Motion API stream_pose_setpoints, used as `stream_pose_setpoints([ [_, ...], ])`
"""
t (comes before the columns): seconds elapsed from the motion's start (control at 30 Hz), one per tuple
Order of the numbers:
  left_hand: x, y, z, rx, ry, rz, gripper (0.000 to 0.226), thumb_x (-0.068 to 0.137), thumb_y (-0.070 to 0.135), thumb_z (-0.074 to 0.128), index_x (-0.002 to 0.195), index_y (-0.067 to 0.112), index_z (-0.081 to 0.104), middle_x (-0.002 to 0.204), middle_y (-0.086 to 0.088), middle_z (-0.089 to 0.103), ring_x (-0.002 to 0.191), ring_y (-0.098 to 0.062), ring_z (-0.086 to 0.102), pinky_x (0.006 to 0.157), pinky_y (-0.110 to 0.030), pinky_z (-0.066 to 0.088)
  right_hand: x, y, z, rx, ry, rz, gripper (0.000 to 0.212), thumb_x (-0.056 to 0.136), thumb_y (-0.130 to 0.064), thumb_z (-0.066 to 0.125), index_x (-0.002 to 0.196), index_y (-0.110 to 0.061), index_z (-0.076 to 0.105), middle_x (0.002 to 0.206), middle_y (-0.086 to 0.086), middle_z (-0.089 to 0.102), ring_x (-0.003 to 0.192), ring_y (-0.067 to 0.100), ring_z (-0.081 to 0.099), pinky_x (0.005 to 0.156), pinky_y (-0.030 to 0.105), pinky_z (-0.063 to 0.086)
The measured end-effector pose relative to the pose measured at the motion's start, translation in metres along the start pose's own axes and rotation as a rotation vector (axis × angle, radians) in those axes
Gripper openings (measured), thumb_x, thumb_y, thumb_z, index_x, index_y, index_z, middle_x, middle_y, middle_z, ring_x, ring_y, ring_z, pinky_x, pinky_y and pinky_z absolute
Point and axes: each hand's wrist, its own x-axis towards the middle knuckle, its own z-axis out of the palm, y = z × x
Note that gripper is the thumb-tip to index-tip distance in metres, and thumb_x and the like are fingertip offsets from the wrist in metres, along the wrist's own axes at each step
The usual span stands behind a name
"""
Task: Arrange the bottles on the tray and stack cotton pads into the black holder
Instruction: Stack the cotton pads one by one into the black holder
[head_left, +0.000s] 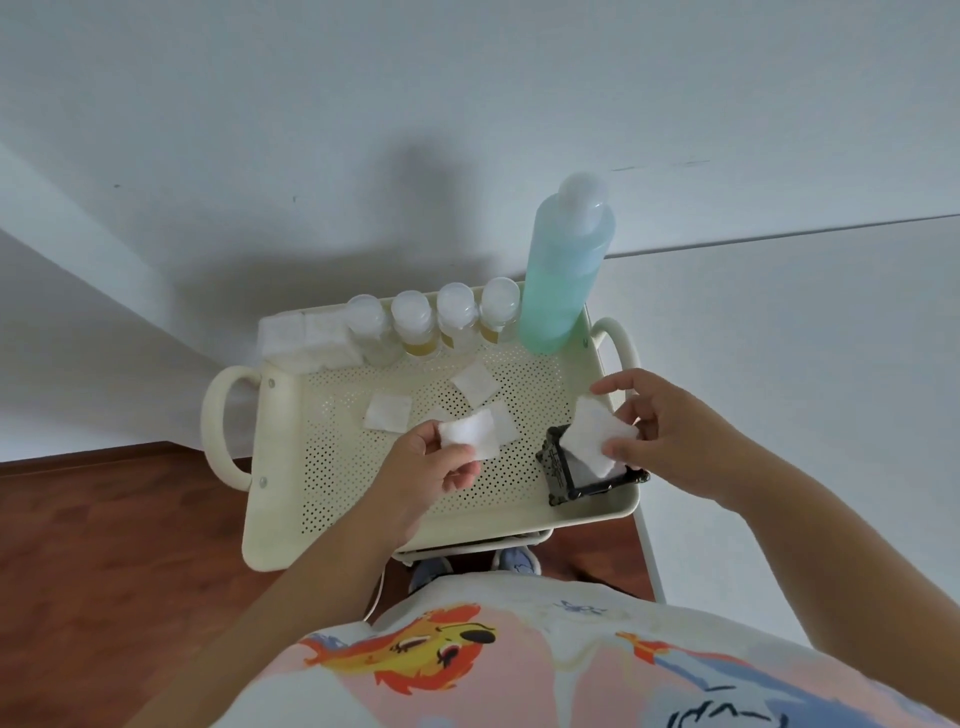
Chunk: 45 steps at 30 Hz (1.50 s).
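Note:
A cream perforated tray (363, 499) with two handles lies in front of me. Along its far edge stand several small clear bottles (413, 325) and a tall blue-green bottle (563, 270). The black holder (558, 467) sits at the tray's near right corner with white pads inside. My right hand (670, 436) pinches a cotton pad (592, 439) just above the holder. My left hand (431, 467) holds another cotton pad (467, 434) over the middle of the tray. Loose pads (387, 413) (475, 382) lie flat on the tray floor.
A pack of cotton pads (306, 335) rests at the tray's far left corner. The tray sits on a cart against a white wall, beside a white surface (805, 389) on the right. Wooden floor (104, 545) shows at the left, and my feet below the tray.

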Motion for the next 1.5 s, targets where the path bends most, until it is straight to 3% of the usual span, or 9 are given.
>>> stream_pose_setpoints([
  [0.13, 0.000, 0.007, 0.003, -0.088, -0.029, -0.023, 0.020, 0.085, -0.003, 0.065, 0.104, 0.003, 0.061, 0.100, -0.018, 0.064, 0.075, -0.018, 0.070, 0.067, -0.025, 0.057, -0.004, -0.002, 0.002, 0.189, 0.051, 0.082, 0.041, 0.079, 0.001, 0.067, 0.103, -0.031, 0.060, 0.080, 0.009, 0.063, 0.060, 0.020, 0.070, 0.055, 0.021, 0.053],
  [0.33, -0.001, 0.017, 0.010, -0.095, -0.060, -0.014, 0.032, 0.084, -0.003, 0.067, 0.113, 0.009, 0.058, 0.109, -0.016, 0.062, 0.081, -0.017, 0.073, 0.071, -0.027, 0.057, -0.003, 0.010, 0.013, -0.196, 0.180, 0.029, 0.015, 0.086, -0.018, 0.063, 0.081, -0.032, 0.060, 0.046, -0.009, 0.046, 0.043, 0.008, 0.040, 0.052, 0.024, 0.038],
  [0.53, -0.008, 0.024, 0.015, -0.053, -0.109, 0.001, 0.030, 0.084, 0.002, 0.069, 0.110, 0.014, 0.060, 0.108, -0.014, 0.063, 0.081, -0.017, 0.072, 0.069, -0.026, 0.057, -0.001, 0.014, 0.030, -0.487, 0.213, -0.014, 0.021, 0.083, -0.023, 0.062, 0.098, -0.036, 0.054, 0.074, -0.010, 0.057, 0.058, 0.006, 0.052, 0.053, 0.023, 0.040],
  [0.77, -0.017, 0.034, 0.025, -0.014, -0.172, 0.014, 0.026, 0.088, 0.007, 0.068, 0.112, 0.015, 0.061, 0.104, -0.012, 0.068, 0.082, -0.017, 0.072, 0.067, -0.027, 0.057, 0.001, 0.016, 0.034, -0.595, 0.167, -0.075, 0.028, 0.086, -0.024, 0.061, 0.099, -0.037, 0.039, 0.080, -0.004, 0.056, 0.070, 0.011, 0.051, 0.059, 0.028, 0.043],
  [0.93, -0.020, 0.041, 0.038, 0.031, -0.224, 0.033, 0.029, 0.088, 0.003, 0.066, 0.114, 0.012, 0.057, 0.101, -0.014, 0.069, 0.083, -0.020, 0.070, 0.066, -0.029, 0.057, -0.002, 0.009, 0.032, -0.651, 0.188, -0.098, 0.032, 0.085, -0.025, 0.059, 0.113, -0.032, 0.044, 0.086, 0.001, 0.057, 0.071, 0.016, 0.053, 0.061, 0.028, 0.045],
  [1.07, -0.021, 0.044, 0.050, 0.152, -0.270, 0.087, 0.022, 0.090, 0.005, 0.065, 0.107, 0.015, 0.057, 0.083, 0.003, 0.071, 0.071, -0.010, 0.064, 0.060, -0.022, 0.053, -0.012, 0.004, 0.021, -0.477, 0.337, -0.242, 0.034, 0.080, -0.024, 0.067, 0.109, -0.034, 0.052, 0.091, -0.013, 0.054, 0.062, 0.001, 0.051, 0.052, 0.012, 0.034],
  [1.23, -0.018, 0.047, 0.073, 0.417, -0.287, 0.156, 0.024, 0.085, 0.013, 0.068, 0.097, 0.030, 0.056, 0.072, 0.011, 0.071, 0.057, -0.005, 0.056, 0.059, -0.024, 0.046, -0.010, -0.005, 0.010, 0.084, 0.190, -0.168, 0.035, 0.084, -0.016, 0.067, 0.099, -0.043, 0.052, 0.080, -0.004, 0.069, 0.057, 0.011, 0.055, 0.055, 0.023, 0.047],
  [1.37, -0.015, 0.047, 0.084, 0.602, -0.179, 0.224, 0.027, 0.080, 0.023, 0.070, 0.097, 0.037, 0.055, 0.085, 0.013, 0.069, 0.059, 0.001, 0.058, 0.058, -0.025, 0.047, -0.002, 0.000, 0.010, -0.272, 0.218, -0.137, 0.030, 0.081, -0.019, 0.068, 0.091, -0.042, 0.052, 0.073, -0.012, 0.063, 0.048, 0.003, 0.048, 0.049, 0.012, 0.039],
  [1.5, -0.013, 0.044, 0.074, 0.603, -0.054, 0.296, 0.025, 0.083, 0.028, 0.071, 0.099, 0.038, 0.054, 0.094, 0.013, 0.064, 0.064, -0.003, 0.059, 0.056, -0.021, 0.046, -0.003, 0.010, 0.019, -0.553, 0.211, -0.133, 0.021, 0.084, -0.019, 0.061, 0.097, -0.035, 0.058, 0.084, -0.007, 0.063, 0.069, 0.009, 0.052, 0.060, 0.023, 0.039],
])
